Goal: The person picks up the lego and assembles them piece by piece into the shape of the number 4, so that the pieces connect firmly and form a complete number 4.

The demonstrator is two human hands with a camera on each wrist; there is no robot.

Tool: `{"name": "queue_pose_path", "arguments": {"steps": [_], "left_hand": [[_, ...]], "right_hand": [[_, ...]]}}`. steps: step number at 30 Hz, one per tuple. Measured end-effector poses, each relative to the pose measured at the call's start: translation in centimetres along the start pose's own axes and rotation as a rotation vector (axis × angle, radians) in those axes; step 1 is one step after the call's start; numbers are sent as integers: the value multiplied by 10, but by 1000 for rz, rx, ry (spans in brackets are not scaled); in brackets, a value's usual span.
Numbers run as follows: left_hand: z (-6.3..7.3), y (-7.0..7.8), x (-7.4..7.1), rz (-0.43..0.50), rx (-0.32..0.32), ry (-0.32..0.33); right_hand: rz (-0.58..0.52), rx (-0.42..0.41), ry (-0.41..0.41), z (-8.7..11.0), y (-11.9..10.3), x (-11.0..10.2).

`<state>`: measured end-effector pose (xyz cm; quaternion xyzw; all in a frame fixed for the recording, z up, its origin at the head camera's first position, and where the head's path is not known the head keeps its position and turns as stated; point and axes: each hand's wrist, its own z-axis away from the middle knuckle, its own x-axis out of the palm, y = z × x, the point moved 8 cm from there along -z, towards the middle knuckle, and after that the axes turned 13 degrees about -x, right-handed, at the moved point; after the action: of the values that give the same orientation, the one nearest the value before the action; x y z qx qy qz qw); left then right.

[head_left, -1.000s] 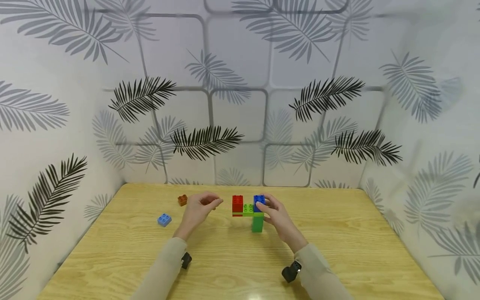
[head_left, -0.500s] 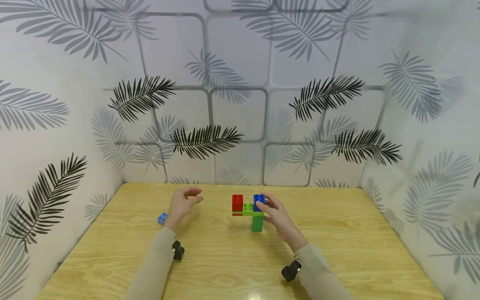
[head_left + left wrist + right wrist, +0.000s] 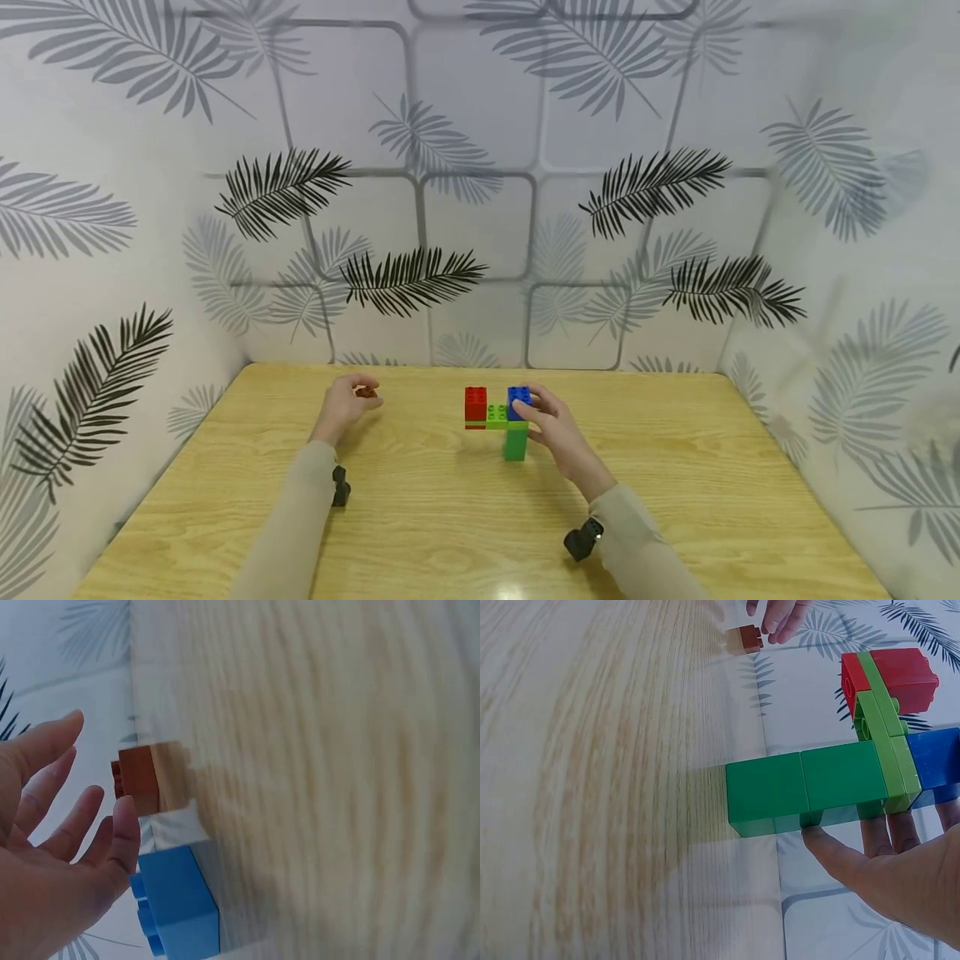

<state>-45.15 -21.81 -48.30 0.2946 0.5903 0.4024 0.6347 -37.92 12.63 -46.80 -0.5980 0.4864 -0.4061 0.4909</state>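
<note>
My left hand (image 3: 342, 406) hovers at an orange-brown toy brick (image 3: 139, 778), fingers spread apart and not closed on it. A light blue brick (image 3: 180, 904) lies below that hand; in the head view the hand hides it. My right hand (image 3: 558, 433) holds a brick tower from its right side, thumb against the dark blue brick (image 3: 518, 394) on top. Under that are lime green pieces (image 3: 497, 417), resting on stacked green bricks (image 3: 806, 787). Leftward the lime part juts out in the air, with red bricks (image 3: 476, 404) above and below its end.
A wooden table (image 3: 435, 517) carries everything. Behind it and at both sides stand pale walls with leaf patterns (image 3: 480, 325). Each forearm wears a black wrist camera (image 3: 341, 486).
From near the tower, my left hand has moved left to the orange-brown brick, covering the light blue one in the head view. My right hand and the tower stay in place.
</note>
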Motion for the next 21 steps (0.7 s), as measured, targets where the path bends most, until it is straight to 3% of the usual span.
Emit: {"name": "queue_pose_path", "arguments": {"steps": [7, 12, 17, 21], "left_hand": [[-6, -4, -1, -73, -4, -33], [-2, 1, 0, -163, 31, -55], [3, 8, 10, -241, 93, -103], [5, 11, 18, -223, 104, -146]], "right_hand": [[14, 3, -5, 0, -1, 1], [16, 4, -4, -1, 0, 1], [8, 9, 0, -2, 1, 0], [5, 5, 1, -1, 0, 0]]}}
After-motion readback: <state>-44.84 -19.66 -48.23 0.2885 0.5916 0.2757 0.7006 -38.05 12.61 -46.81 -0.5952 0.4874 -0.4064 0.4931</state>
